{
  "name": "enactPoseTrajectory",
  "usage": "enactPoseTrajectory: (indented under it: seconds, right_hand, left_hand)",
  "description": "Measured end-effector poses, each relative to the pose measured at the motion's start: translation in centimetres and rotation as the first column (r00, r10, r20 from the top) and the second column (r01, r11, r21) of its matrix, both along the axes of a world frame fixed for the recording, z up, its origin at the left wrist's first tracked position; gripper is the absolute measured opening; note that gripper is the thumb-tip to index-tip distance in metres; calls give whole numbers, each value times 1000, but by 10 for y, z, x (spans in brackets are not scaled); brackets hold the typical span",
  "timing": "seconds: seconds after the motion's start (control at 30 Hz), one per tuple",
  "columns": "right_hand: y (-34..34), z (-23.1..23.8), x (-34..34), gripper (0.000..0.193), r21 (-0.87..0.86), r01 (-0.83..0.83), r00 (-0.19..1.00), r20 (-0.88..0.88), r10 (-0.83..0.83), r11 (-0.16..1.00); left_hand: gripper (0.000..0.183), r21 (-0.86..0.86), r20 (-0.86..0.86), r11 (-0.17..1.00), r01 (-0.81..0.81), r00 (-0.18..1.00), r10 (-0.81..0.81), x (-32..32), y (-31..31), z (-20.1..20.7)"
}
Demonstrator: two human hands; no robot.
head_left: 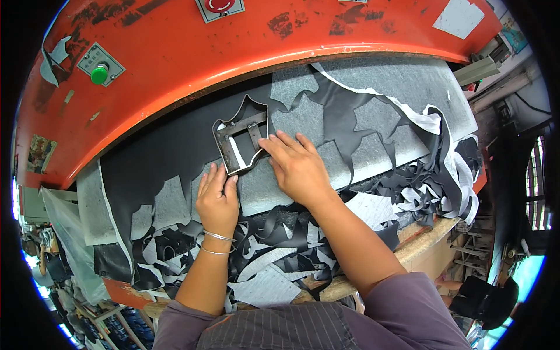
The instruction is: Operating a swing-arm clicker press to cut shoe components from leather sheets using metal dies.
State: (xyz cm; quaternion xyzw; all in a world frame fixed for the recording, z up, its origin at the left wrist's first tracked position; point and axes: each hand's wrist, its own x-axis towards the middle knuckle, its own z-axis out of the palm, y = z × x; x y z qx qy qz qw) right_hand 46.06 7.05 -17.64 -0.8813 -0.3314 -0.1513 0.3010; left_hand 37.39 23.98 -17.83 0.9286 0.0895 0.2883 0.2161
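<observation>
- Beneath the lip of the red machine point(175, 52), the dark sheet point(169, 149) slips out of sight, so I can't see where its far side ends.
- Lower edge of my view chops off the person's body at the striped cloth point(280, 329); black fisheye rim eats the corners.
- Something pale shows through the metal frame point(254, 135). Can't tell from my end if it's a strip of material or something else.
- That frame sits near the middle, just ahead of both hands, on the dark sheet's ragged near side.
- Right hand point(296, 169): fingers long and slightly fanned, index tip against the frame's right side. Thumb is partly tucked under the hand from where I'm watching, tip hard to read.
- Left hand point(217, 195): fingers close together, thumb a bit apart, tips right at the frame's lower corner. Pinching it or just resting there? Can't tell, sorry.
- Loose scraps point(280, 233) pile up under both forearms, overlapping too much for me to count.
</observation>
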Motion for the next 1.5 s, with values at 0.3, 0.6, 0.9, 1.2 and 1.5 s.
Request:
enactPoseTrajectory:
  seconds: [0.3, 0.6, 0.9, 1.2, 1.5]
  right_hand:
    - [-2, -4, 2, 36, 68, -26, 997, -77, 31, 997]
    - [1, 4, 1, 34, 42, -20, 991, -129, 25, 999]
    - [4, 6, -8, 34, -9, -23, 994, -111, 22, 1000]
    - [-7, 18, -35, 44, 54, -55, 983, -170, 64, 997]
    - [-80, 178, -8, 51, 912, 75, 903, 109, -415, 403]
  left_hand:
    - [26, -109, -9, 993, -42, 999, 42, -2, -3, -6]
    - [25, -71, 13, 996, -49, 999, 50, -3, -2, -5]
    - [25, -21, 10, 998, -51, 999, 51, -10, 2, -3]
    - [31, -149, -25, 987, 61, 998, -65, -44, 9, -1]
    - [24, 102, 740, 981, -162, 672, 34, -116, 78, 169]
